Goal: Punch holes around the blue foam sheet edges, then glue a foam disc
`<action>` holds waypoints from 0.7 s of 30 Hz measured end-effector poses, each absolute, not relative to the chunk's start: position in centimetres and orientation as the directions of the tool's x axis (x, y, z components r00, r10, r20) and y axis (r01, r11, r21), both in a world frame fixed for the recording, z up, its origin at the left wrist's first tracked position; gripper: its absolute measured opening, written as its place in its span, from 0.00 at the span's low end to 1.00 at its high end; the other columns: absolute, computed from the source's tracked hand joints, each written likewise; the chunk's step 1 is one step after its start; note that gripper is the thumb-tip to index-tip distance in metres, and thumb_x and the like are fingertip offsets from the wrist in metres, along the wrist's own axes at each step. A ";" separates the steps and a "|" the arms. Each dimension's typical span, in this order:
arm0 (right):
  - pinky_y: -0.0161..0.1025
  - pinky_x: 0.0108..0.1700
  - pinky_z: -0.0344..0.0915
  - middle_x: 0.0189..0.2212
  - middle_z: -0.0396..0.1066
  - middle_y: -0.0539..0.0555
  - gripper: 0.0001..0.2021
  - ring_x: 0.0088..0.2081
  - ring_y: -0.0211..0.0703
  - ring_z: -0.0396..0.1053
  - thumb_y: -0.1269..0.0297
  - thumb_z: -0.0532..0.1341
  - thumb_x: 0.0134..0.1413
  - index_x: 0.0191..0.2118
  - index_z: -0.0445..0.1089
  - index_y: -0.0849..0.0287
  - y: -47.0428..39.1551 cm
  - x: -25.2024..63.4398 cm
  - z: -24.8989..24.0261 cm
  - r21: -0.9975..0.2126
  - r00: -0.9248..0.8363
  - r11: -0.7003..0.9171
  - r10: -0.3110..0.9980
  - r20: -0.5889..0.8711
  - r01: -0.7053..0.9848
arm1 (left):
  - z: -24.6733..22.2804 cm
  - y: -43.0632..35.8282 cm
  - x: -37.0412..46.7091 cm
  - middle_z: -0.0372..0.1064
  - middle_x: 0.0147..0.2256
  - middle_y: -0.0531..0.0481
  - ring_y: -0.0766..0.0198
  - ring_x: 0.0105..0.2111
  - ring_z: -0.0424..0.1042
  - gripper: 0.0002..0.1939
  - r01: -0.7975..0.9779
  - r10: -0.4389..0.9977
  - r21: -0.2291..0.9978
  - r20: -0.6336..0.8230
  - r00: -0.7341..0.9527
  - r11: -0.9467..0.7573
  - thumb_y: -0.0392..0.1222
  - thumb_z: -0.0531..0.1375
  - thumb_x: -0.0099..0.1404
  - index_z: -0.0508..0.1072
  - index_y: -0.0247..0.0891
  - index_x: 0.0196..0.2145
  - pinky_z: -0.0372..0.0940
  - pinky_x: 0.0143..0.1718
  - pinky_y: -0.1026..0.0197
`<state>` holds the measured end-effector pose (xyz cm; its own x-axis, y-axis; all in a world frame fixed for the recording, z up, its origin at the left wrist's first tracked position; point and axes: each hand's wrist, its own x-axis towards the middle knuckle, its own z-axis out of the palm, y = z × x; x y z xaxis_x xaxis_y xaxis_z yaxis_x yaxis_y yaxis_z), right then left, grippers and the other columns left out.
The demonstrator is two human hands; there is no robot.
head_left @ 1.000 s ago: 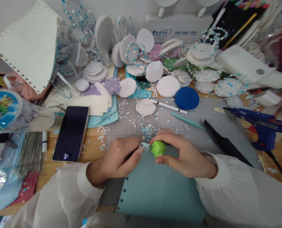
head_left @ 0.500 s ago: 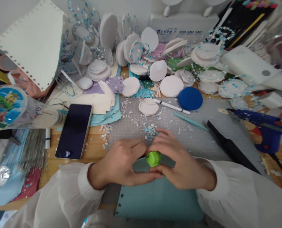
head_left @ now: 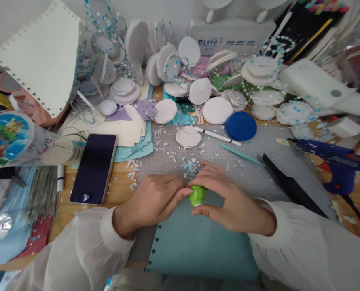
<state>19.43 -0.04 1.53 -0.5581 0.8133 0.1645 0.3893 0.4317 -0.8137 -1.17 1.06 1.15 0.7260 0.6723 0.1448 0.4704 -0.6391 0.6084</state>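
A small bright green craft paper punch (head_left: 197,195) is between both hands, over a blue-green sheet of paper (head_left: 201,250). My right hand (head_left: 221,198) grips the punch, fingers over its top and thumb at its white lower part. My left hand (head_left: 154,196) is closed at the upper left edge of the sheet, thumb and fingertips pinched together against the punch's side. Its fingertips are partly blurred, and the edge under them is hidden. Small flower-shaped holes run down the sheet's left edge. Blue and white paper bits (head_left: 190,165) lie just beyond the hands.
Under the sheet lies a grey cutting mat (head_left: 155,173). A phone (head_left: 93,167) and a lidded cup (head_left: 31,139) stand left. To the right are a black-handled tool (head_left: 284,184), a blue glue gun (head_left: 328,157) and a blue round lid (head_left: 241,125). White paper discs (head_left: 218,110) crowd the back.
My left thumb has drawn up from below the punch to its left side, and the left fingers have closed together. The right hand keeps its grip on the punch, which has tilted slightly.
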 end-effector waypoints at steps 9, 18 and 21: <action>0.50 0.49 0.60 0.33 0.68 0.54 0.15 0.38 0.47 0.65 0.53 0.62 0.55 0.42 0.67 0.56 0.2 20.2 1.5 -0.814 -0.548 0.418 0.823 0.150 0.404 | 1.5 1.3 -1.3 0.62 0.22 0.53 0.67 0.21 0.62 0.22 0.484 0.690 0.600 0.164 0.705 -0.637 0.44 0.40 0.73 0.64 0.36 0.26 0.54 0.25 0.64; 0.56 0.59 0.50 0.29 0.67 0.49 0.10 0.34 0.42 0.65 0.64 0.65 0.51 0.38 0.67 0.56 0.2 20.2 1.9 -0.819 -0.562 0.419 0.814 0.146 0.393 | 1.9 1.4 -1.4 0.63 0.25 0.51 0.66 0.25 0.63 0.19 0.418 0.714 0.734 0.128 0.688 -0.535 0.46 0.44 0.72 0.66 0.35 0.28 0.56 0.27 0.64; 0.57 0.60 0.48 0.30 0.68 0.49 0.09 0.35 0.43 0.66 0.64 0.64 0.51 0.38 0.65 0.55 0.0 20.0 1.8 -0.811 -0.573 0.428 0.807 0.143 0.400 | 2.1 1.3 -1.0 0.67 0.31 0.49 0.63 0.31 0.67 0.20 0.385 0.732 0.799 0.099 0.674 -0.462 0.58 0.58 0.61 0.68 0.35 0.36 0.60 0.31 0.62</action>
<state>20.02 0.02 1.77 -0.5727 0.8071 0.1434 0.3996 0.4276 -0.8108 -0.97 1.32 2.12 0.6736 0.7324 0.0992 0.3846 -0.4620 0.7992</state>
